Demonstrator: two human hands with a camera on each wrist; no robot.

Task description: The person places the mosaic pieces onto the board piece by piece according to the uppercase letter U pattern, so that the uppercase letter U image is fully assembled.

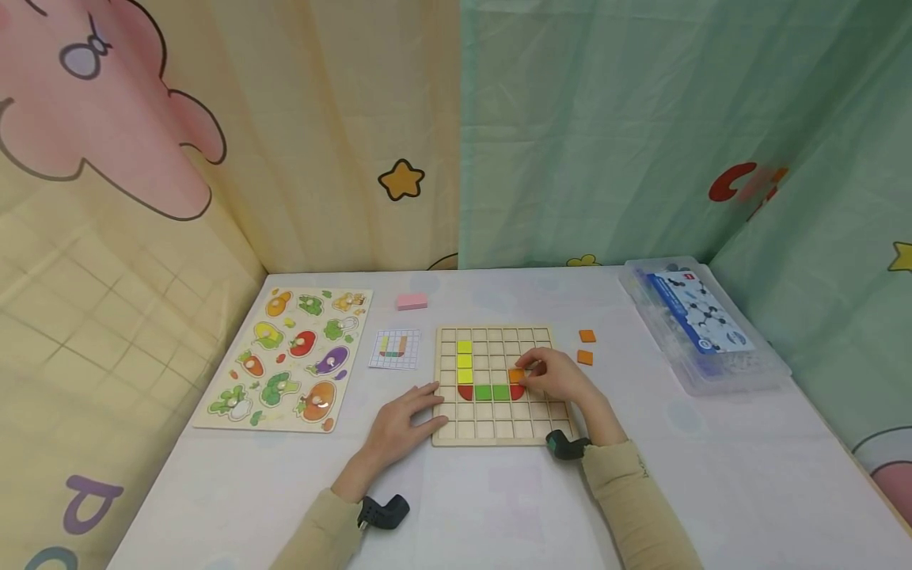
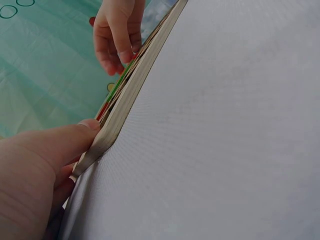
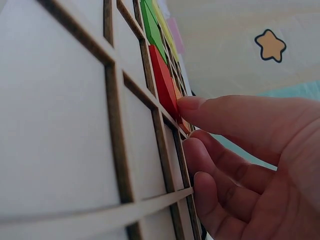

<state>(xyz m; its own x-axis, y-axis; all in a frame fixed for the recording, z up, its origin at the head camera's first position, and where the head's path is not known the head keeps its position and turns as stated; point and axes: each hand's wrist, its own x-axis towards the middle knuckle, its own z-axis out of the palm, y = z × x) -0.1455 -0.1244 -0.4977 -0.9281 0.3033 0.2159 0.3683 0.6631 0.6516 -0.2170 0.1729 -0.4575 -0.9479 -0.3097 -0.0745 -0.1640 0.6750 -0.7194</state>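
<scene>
A wooden grid board (image 1: 492, 430) lies on the white table. On it, several yellow square tiles (image 1: 465, 361) form a column, with red rounded pieces (image 1: 465, 393) and green square tiles (image 1: 492, 393) in a row below. My right hand (image 1: 559, 376) pinches an orange square tile (image 1: 516, 376) above the right red piece (image 3: 162, 82); the thumb touches it in the right wrist view. My left hand (image 1: 399, 423) rests against the board's left edge, its thumb (image 2: 82, 132) on the corner. Two loose orange tiles (image 1: 586, 358) lie right of the board.
Left of the board is a pattern card (image 1: 394, 360), with a pink block (image 1: 412, 302) behind it. A vegetable puzzle board (image 1: 285, 360) lies farther left. A clear plastic box (image 1: 701, 324) stands at the back right. Curtains (image 1: 570, 142) surround the table.
</scene>
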